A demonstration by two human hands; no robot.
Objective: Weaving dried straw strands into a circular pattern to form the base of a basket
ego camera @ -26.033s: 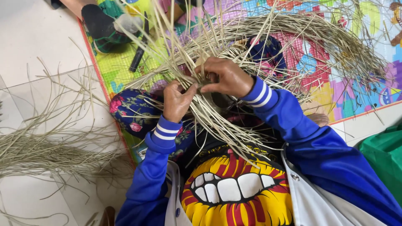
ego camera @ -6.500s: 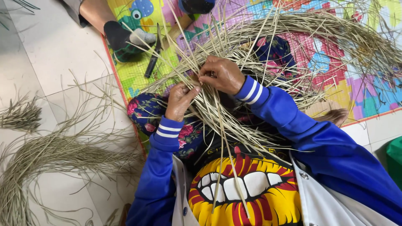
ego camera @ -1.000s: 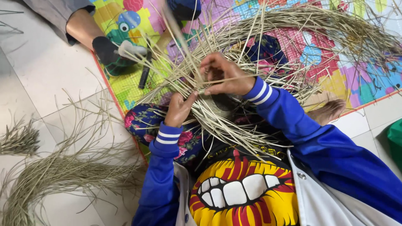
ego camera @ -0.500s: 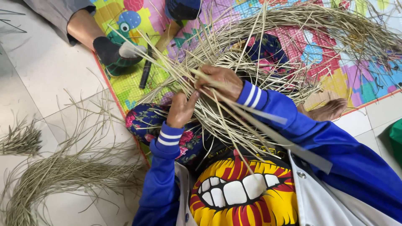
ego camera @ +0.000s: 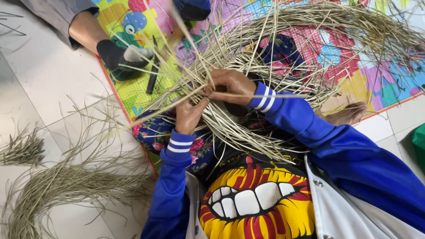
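Observation:
A half-woven piece of pale dried grass strips [ego camera: 248,66] rests on my lap, its loose ends fanning out to all sides. My left hand [ego camera: 189,116] pinches strips at the near left side of the weave. My right hand [ego camera: 230,86] is closed on strips just above it, and one long strip [ego camera: 168,106] runs out from the hands toward the left. Both arms wear blue sleeves with white cuff stripes.
A colourful patterned mat [ego camera: 310,48] covers the floor ahead. Another person's foot in a dark sock [ego camera: 121,55] rests on it at upper left, beside a dark knife-like tool [ego camera: 152,82]. Loose grass bundles [ego camera: 57,186] lie on the white tiles at left. A green object [ego camera: 418,146] sits at right.
My right hand has shifted slightly up and left over the weave. The long strips that crossed my right sleeve are gone, and one strip now sticks out to the left.

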